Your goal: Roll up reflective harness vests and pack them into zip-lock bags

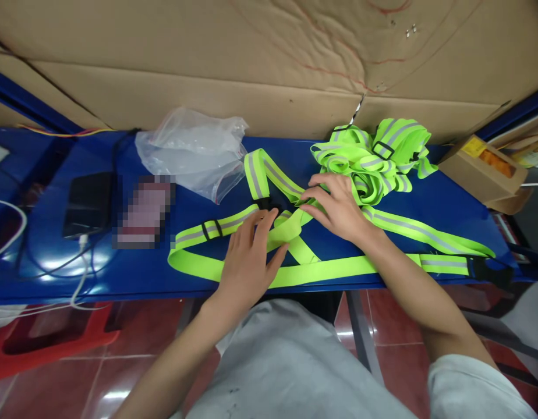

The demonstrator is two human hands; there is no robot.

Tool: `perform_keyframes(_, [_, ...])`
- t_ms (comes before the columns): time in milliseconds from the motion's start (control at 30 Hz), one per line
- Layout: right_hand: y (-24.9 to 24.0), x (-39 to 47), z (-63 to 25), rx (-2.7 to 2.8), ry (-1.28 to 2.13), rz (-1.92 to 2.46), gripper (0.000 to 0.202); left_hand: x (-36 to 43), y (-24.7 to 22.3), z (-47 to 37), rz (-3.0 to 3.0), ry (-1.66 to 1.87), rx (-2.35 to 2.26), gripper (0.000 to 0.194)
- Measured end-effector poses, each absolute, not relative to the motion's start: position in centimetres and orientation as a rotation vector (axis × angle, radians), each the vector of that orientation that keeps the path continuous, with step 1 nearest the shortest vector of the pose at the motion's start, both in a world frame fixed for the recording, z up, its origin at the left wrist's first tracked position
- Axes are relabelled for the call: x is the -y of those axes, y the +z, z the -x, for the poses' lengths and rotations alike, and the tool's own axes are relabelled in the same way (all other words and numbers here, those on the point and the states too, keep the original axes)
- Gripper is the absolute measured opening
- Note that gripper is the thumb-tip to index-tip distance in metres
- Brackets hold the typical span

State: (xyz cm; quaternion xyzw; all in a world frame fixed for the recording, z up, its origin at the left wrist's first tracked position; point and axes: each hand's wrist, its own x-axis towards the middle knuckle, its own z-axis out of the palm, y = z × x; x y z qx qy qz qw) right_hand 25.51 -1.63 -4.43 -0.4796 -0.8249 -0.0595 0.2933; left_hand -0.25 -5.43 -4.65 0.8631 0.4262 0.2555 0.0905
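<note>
Neon yellow-green reflective straps (334,270) with grey stripes and black buckles lie spread along the blue table. My left hand (251,250) is over the straps near the middle, its fingers apart, close to a black buckle and a loop of strap. Just to the right, my right hand (334,203) has its fingers curved at a strap, with thumb and fingertips at the strap's edge; it appears to pinch the strap. Behind my right hand sits a tangled pile of the same straps (386,154).
Clear plastic bags (199,151) lie at the back. A black device (89,205) with a white cable and a blurred-out phone-like object (145,212) are on the left. An open cardboard box (482,173) stands at the right. Cardboard (186,99) lines the back.
</note>
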Motion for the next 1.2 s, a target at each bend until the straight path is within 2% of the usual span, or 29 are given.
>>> perform_keyframes(100, [-2.5, 2.7, -25.4, 2.051, -0.306, 1.171, 0.014, 5.4, -4.0, -1.1, -2.77, 0.813, -1.09, 0.042])
perform_keyframes(200, [-0.1, 5.6, -24.3, 1.96, -0.331, 1.1, 0.009, 4.8, -3.2, -2.0, -2.946, 0.689, -0.934, 0.039])
perform_keyframes(267, [0.4, 8.2, -23.0, 2.095, -0.238, 1.155, 0.009, 3.8, -2.7, -2.2, -2.981, 0.599, -0.98, 0.037])
perform_keyframes(367, [-1.6, 11.8, -21.6, 2.409, -0.093, 1.229, 0.023, 2.0, -2.4, -2.0, -2.954, 0.457, -1.09, 0.037])
perform_keyframes(433, [-3.9, 13.5, -21.8, 2.521, 0.004, 1.288, 0.05, 1.0, -2.5, -1.8, -2.933, 0.395, -1.137, 0.039])
perform_keyframes(500, [-5.7, 14.6, -22.7, 2.569, 0.109, 1.318, 0.062, 0.5, -2.9, -1.5, -2.908, 0.359, -1.183, 0.041])
perform_keyframes(667, [-6.3, 16.4, -26.1, 2.557, 0.193, 1.208, 0.055, 0.8, -3.5, -1.1, -2.788, 0.291, -1.158, 0.048])
perform_keyframes(833, [-5.9, 16.9, -28.5, 2.453, 0.182, 1.117, 0.055, 0.2, -3.5, 0.4, -2.575, 0.246, -1.081, 0.07])
perform_keyframes(1000, [-5.7, 16.9, -31.2, 2.335, 0.141, 1.172, 0.052, -0.7, -4.7, 2.8, -2.633, 0.42, -1.103, 0.061])
perform_keyframes(1067, [-5.0, 16.7, -32.2, 2.295, 0.206, 1.2, 0.051, -0.7, -5.4, 3.4, -2.725, 0.494, -1.206, 0.054])
perform_keyframes(1133, [-4.0, 16.4, -32.8, 2.242, 0.301, 1.201, 0.052, -0.6, -5.8, 3.7, -2.761, 0.506, -1.364, 0.055])
perform_keyframes(1200, [-2.8, 15.9, -32.8, 2.162, 0.309, 1.212, 0.037, -0.5, -5.9, 3.9, -2.726, 0.476, -1.469, 0.06])
